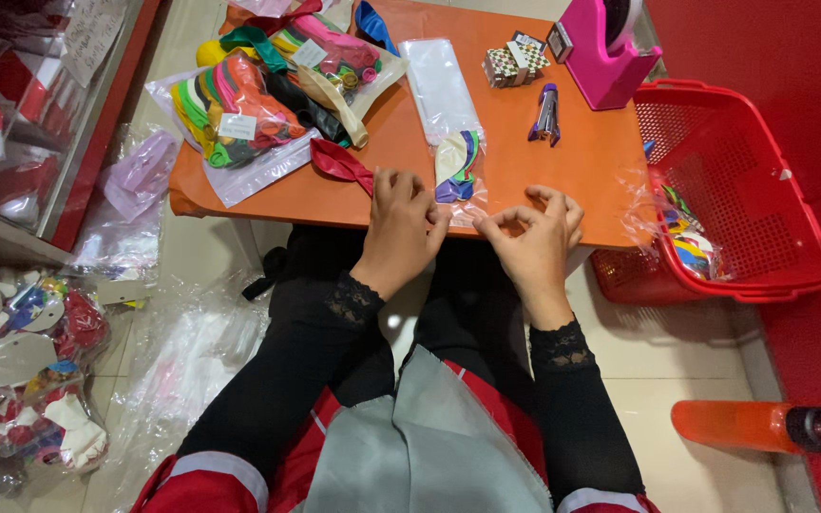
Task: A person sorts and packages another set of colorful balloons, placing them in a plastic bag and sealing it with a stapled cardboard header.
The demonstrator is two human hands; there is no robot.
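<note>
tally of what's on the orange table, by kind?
Clear bag of balloons at the hands: 1
Filled balloon packs: 2
Loose red balloon: 1
Pink tape dispenser: 1
Stapler: 1
Checkered small box: 1
Total: 7

Pink tape dispenser (pixel 603 52), red basket (pixel 753 190)

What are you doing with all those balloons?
A person sits at a small orange table, and both hands pinch the near end of a clear plastic bag with a few uninflated balloons inside. The left hand and right hand hold the bag's edge at the table's front. More bags of colourful balloons lie to the left. A stapler and a pink tape dispenser sit further back, and a red basket stands to the right.
</note>
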